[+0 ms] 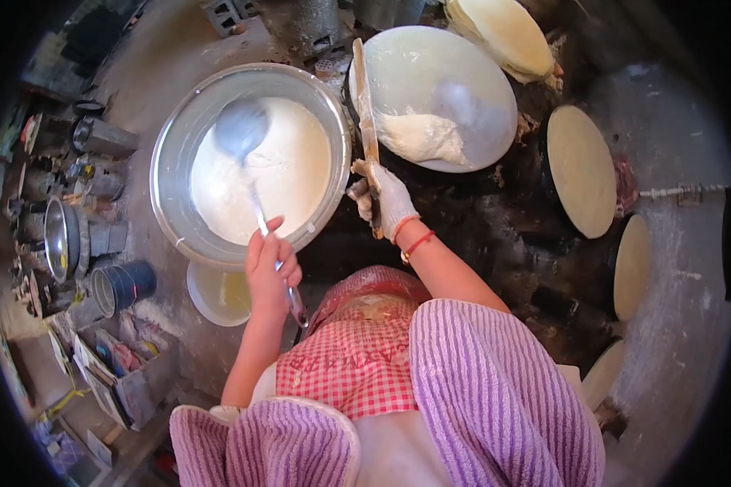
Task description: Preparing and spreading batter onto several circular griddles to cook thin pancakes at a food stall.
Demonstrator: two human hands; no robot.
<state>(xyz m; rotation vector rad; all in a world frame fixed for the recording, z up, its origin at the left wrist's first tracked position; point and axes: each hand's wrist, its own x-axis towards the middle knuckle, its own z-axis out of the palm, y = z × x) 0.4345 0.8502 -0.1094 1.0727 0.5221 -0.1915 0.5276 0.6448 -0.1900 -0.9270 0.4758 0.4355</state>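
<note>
My bare left hand (271,262) grips the metal handle of a ladle (242,129), whose motion-blurred bowl is over the white batter (280,201). That batter lies in a large metal basin (170,152) in front of me on the left. My right hand (391,195) wears a white knit glove, stained at the fingertips, and holds a long flat wooden stick (365,103) that points away from me. Just beyond this hand, a soft lump of dough (423,137) sits on a round pale griddle surface (438,55), near the stick.
A stack of thin round flatbreads (505,36) lies at the far right. Round griddles covered with pale sheets (582,170) curve along my right side. A yellowish tub (219,292) stands below the basin. Farther left are a blue bucket (122,286) and a steel bowl (61,237).
</note>
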